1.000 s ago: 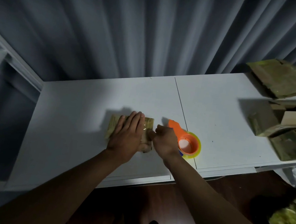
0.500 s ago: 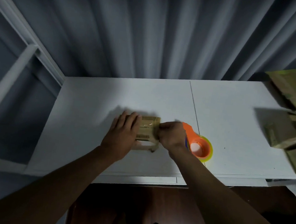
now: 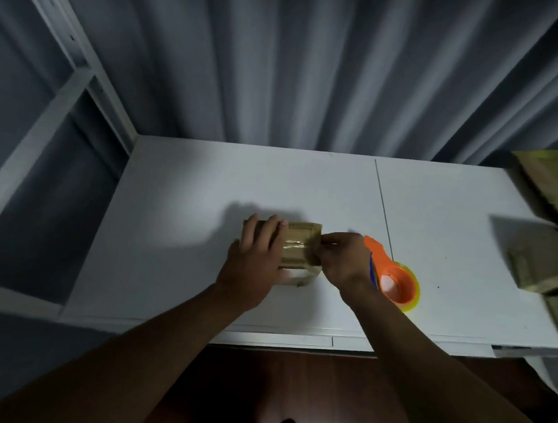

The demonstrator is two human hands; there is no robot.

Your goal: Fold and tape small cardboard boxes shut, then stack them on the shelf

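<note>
Now | left hand (image 3: 254, 260) slid left | box (image 3: 299, 248) top uncovered

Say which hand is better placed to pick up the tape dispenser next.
Right. The right hand lies directly beside the tape dispenser, while the left hand rests on the box, holding it down.

White table (image 3: 175, 200): small box (image 3: 299, 248) centre, orange tape dispenser (image 3: 392, 278) beside, cardboard pile (image 3: 550, 240) rt edge.
</note>
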